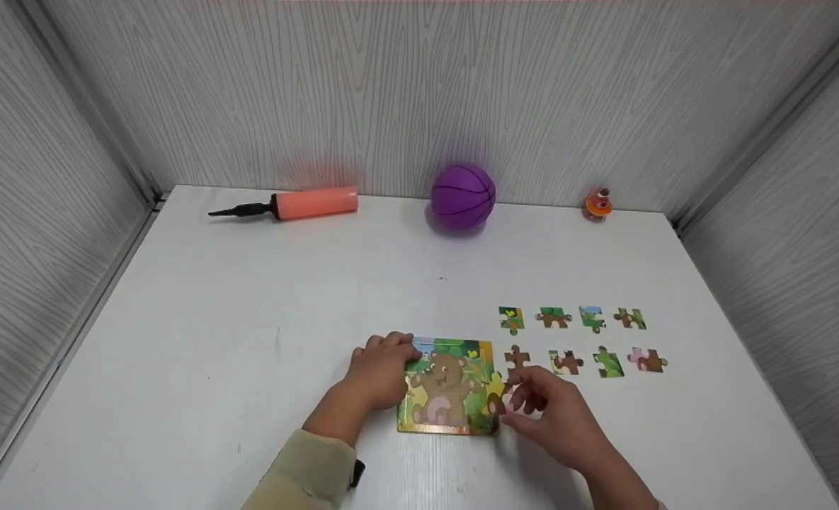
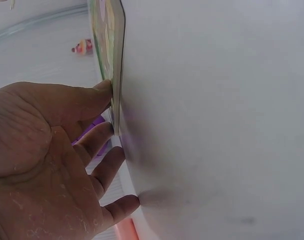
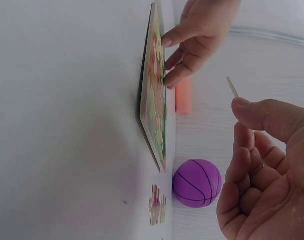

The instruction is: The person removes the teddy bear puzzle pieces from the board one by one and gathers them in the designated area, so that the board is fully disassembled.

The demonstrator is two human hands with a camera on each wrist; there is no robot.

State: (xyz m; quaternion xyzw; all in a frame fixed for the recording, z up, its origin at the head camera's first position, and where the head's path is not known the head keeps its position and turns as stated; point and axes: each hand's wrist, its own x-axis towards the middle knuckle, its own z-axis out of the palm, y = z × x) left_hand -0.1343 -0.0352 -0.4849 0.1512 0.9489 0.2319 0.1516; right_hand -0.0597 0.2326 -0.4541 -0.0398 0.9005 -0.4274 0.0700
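Observation:
A picture puzzle board (image 1: 447, 389) with a brown bear lies flat on the white table. Along its left side rests my left hand (image 1: 380, 372), thumb and fingertips at the upper left corner; in the left wrist view the fingers (image 2: 107, 167) are spread and only lightly bent. My right hand (image 1: 557, 418) pinches a puzzle piece (image 1: 495, 386), yellow and brown, between thumb and fingers over the board's right edge. Edge-on, that piece (image 3: 232, 86) appears as a thin strip raised above the table in the right wrist view.
Several loose puzzle pieces (image 1: 554, 316) lie in two rows right of the board, one brown piece (image 1: 516, 356) close to my right hand. Along the back stand a red-orange hand pump (image 1: 316, 203), a purple ball (image 1: 463, 197) and a small toy figure (image 1: 598, 204).

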